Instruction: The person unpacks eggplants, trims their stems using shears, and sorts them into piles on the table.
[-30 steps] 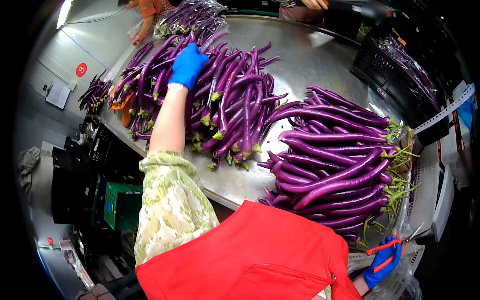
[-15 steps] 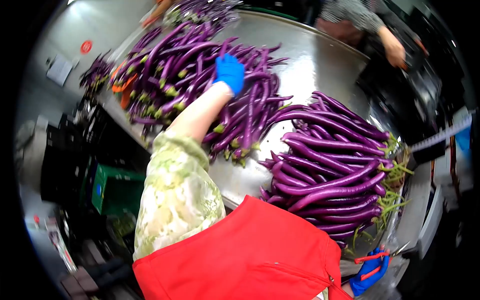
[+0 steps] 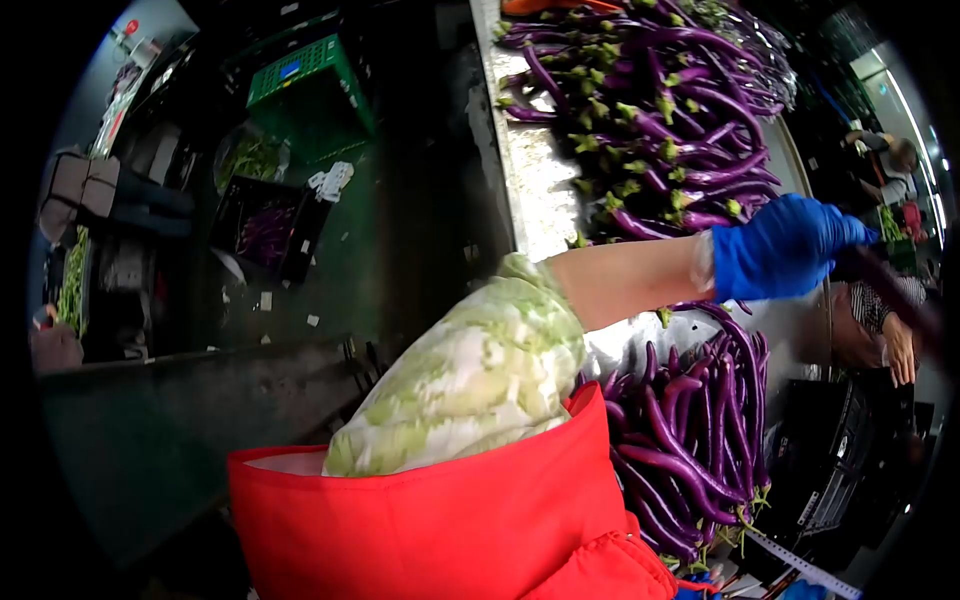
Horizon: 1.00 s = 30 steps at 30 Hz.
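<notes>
My left hand [image 3: 785, 248], in a blue glove, is closed round a long purple eggplant [image 3: 893, 290], blurred by motion, over the right part of the table. Beneath and beyond my forearm lies a large heap of eggplants [image 3: 700, 130] with green caps. A second pile [image 3: 690, 440] rests nearer my body, its stems toward the bottom right. At the bottom edge, my right hand [image 3: 700, 590] shows only in part, in a blue glove, closed on red-handled scissors [image 3: 692, 583]; their blades are hard to make out.
Black crates [image 3: 825, 455] stand past the table [image 3: 540, 180], by a person's hand [image 3: 899, 348]. Another person [image 3: 887, 165] is farther off. On the floor at left are a green crate [image 3: 310, 85] and a black crate of eggplants [image 3: 268, 228]. A white perforated strip [image 3: 805, 568] lies low right.
The view has turned strongly toward the left floor. My left hand has come off the heap with an eggplant in it. My right hand has slipped mostly out of view.
</notes>
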### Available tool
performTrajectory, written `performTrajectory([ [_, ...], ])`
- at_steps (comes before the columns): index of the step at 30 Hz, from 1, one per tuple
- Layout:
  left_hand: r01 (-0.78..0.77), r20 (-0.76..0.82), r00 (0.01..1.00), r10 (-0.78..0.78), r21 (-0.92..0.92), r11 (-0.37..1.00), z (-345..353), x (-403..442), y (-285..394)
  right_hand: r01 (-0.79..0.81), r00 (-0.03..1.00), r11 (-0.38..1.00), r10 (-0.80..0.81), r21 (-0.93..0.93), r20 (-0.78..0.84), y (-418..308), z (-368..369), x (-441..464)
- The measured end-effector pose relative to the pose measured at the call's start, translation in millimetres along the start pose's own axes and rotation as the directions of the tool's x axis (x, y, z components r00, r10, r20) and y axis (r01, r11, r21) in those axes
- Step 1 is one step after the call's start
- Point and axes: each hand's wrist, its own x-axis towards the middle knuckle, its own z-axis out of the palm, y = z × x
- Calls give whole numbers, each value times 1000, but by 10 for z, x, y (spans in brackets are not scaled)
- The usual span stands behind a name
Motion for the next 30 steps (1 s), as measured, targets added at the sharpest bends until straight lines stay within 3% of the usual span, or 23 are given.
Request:
performTrajectory([
  [3,-179,49,983,174,109,978,-653,-198,170,-12,998,1000,13,-20,61,18,188,100],
  [7,-122,170,985,34,538,834,-1538,-531,402,-23,987,998,32,-61,159,34,482,222],
  [9,-154,198,979,38,615,773,-1920,-714,464,-26,981,997,38,-68,190,61,603,234],
  [12,-246,277,961,22,814,526,-2686,-948,478,-28,974,997,43,-70,224,101,767,232],
  [13,-221,296,951,-88,851,477,-3002,-935,564,-35,971,997,50,-67,233,104,811,241],
  [14,-198,296,931,-215,902,383,-3304,-864,739,-41,968,997,58,-71,243,118,851,239],
  [17,-254,254,948,-194,967,27,-4668,-1097,713,-52,964,996,69,-74,258,159,984,242],
  [18,95,-85,943,-322,995,15,-5128,-1141,746,-55,962,996,73,-73,263,156,1008,234],
  [20,275,-427,860,-280,850,-450,-6129,-1633,790,-55,960,996,73,-72,270,162,1047,212],
  [21,134,-371,919,-130,605,-785,-6507,-1911,714,-58,960,996,73,-63,270,160,1056,206],
  [24,195,-372,915,-158,748,-634,-6193,-1651,527,-53,963,997,67,-62,262,119,1046,171],
  [26,158,-354,881,-314,846,-509,-5646,-1521,166,-38,963,998,52,-59,263,78,1007,143],
  [28,222,-249,834,-492,968,-113,-4997,-1423,-257,-31,967,998,42,-46,253,-18,872,132],
  [30,116,4,900,-436,962,247,-3985,-1095,-544,-21,982,1000,22,-9,187,-146,573,-10],
])
